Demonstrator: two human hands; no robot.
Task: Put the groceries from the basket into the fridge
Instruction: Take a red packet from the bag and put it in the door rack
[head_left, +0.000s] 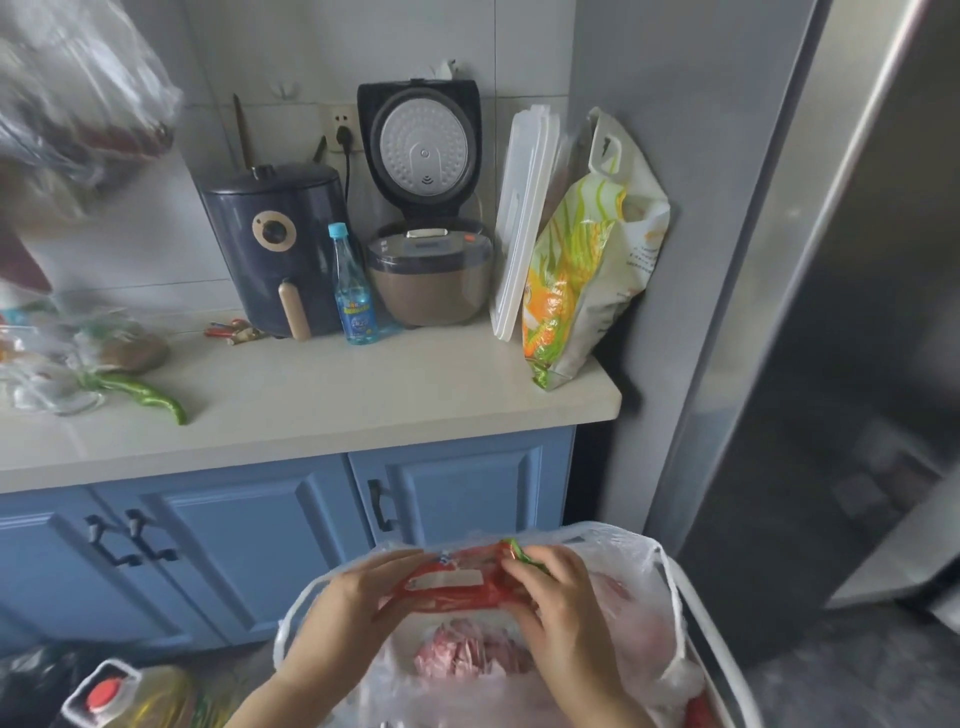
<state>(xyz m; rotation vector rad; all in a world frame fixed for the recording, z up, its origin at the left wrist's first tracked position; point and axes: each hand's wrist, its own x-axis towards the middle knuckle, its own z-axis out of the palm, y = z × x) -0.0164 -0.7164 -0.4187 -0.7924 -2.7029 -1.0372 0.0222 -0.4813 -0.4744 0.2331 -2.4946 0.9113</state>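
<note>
Holding red packet (457, 579) | left grip (358, 597) curled round | right grip (556, 592) pinching

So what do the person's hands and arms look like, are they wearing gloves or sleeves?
No gloves. The left hand and the right hand are both bare, and so are the forearms as far as the picture shows. No sleeves, rings, watch or bracelets can be seen. The fingernails look short and plain.

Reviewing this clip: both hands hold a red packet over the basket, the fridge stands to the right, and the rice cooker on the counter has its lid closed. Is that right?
Not quite. In the head view the rice cooker has its lid raised, not closed. The rest holds: the left hand and right hand hold the red packet over the basket, with the fridge to the right.
</note>
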